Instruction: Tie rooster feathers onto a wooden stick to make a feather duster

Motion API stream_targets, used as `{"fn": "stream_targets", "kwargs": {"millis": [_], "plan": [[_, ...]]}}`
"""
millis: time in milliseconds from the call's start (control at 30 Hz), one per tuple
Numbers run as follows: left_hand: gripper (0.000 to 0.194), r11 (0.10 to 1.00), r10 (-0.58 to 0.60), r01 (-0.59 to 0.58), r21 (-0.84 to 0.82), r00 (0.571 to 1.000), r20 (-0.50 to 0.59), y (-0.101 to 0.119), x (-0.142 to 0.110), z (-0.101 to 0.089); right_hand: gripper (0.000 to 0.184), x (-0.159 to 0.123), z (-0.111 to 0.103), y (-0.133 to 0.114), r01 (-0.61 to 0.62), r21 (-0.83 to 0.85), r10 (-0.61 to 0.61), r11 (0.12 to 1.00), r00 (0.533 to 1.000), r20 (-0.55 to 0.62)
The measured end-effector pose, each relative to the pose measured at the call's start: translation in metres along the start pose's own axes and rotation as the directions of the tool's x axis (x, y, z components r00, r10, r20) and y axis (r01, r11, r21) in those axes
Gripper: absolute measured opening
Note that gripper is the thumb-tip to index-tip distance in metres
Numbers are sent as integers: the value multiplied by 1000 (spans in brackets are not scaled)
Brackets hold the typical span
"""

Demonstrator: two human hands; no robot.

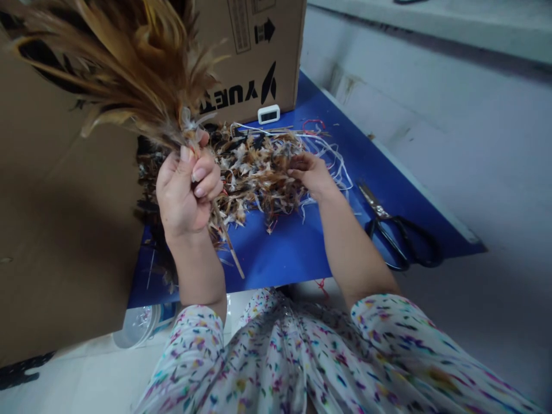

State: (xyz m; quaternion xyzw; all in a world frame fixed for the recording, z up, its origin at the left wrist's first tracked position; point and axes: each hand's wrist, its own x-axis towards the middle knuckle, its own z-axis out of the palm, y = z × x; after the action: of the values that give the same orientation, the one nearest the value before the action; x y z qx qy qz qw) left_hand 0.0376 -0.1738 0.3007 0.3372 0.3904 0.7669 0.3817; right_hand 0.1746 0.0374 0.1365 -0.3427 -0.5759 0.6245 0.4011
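Note:
My left hand (pixel 185 187) is closed round a thin wooden stick (pixel 233 253) topped by a large bunch of brown and golden feathers (pixel 138 75), like a feather duster. The bunch fans out up and to the left, and the stick slants down below the fist. At the right end of a pile of small feather tufts (pixel 254 167) is my right hand (pixel 311 172), its thumb and fingers pinched on feathers there. Some fingertips are partly hidden among the tufts. White strings (pixel 340 164) lie just beyond that hand.
Black-handled scissors (pixel 401 236) lie at the right of the blue tabletop (pixel 276 253). A small white digital device (pixel 268 114) stands before a cardboard box (pixel 276 46). More cardboard (pixel 56 230) blocks the left, and a wall (pixel 409 126) runs along the right. Below is a clear bucket (pixel 135 329).

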Motion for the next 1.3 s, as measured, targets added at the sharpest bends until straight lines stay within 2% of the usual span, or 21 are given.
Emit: {"fn": "stream_targets", "kwargs": {"millis": [233,400,467,567,667,733,800,900,967,1033,1100,1167,1233,1300], "plan": [[14,1000,10,-10,-9,1000,-15,1,-2,2,28,-2,-1,-2,99,-28,-97,995,993,66],[15,1000,-9,9,3,1000,-17,0,-1,3,17,-5,5,-7,66,7,-67,998,993,96],[15,1000,-22,22,-9,1000,-11,0,0,2,12,-5,7,-8,80,10,-81,997,994,80],[15,999,-33,33,-18,999,12,-2,1,2,13,-5,8,-10,195,-70,-195,978,981,14],[15,1000,-22,22,7,999,27,-3,1,3,20,-4,6,-14,310,-235,-319,921,948,0],[15,1000,-9,8,23,1000,28,-3,0,3,21,-3,4,-16,326,-355,-341,876,940,21],[16,999,-4,4,37,1000,23,-2,-1,3,22,-4,1,-17,284,-500,-306,819,951,38],[17,999,5,-5,47,1000,15,1,-3,3,19,-8,-4,-18,158,-732,-198,662,980,32],[17,999,19,-20,45,1000,15,3,-5,2,15,-11,-6,-20,122,-802,-200,584,980,4],[17,999,32,-32,41,999,16,5,-6,1,29,-11,-6,-25,171,-797,-319,579,947,-28],[17,999,38,-38,28,999,21,6,-7,-1,40,-6,0,-31,281,-764,-472,580,881,-33],[16,999,33,-33,-4,999,32,8,-8,-2,39,4,11,-37,373,-747,-539,551,842,23],[15,999,25,-24,-39,999,38,9,-9,-3,31,19,28,-40,390,-760,-489,519,866,110],[15,998,25,-24,-53,999,26,11,-10,-3,21,35,48,-36,325,-810,-337,489,926,168]]}}
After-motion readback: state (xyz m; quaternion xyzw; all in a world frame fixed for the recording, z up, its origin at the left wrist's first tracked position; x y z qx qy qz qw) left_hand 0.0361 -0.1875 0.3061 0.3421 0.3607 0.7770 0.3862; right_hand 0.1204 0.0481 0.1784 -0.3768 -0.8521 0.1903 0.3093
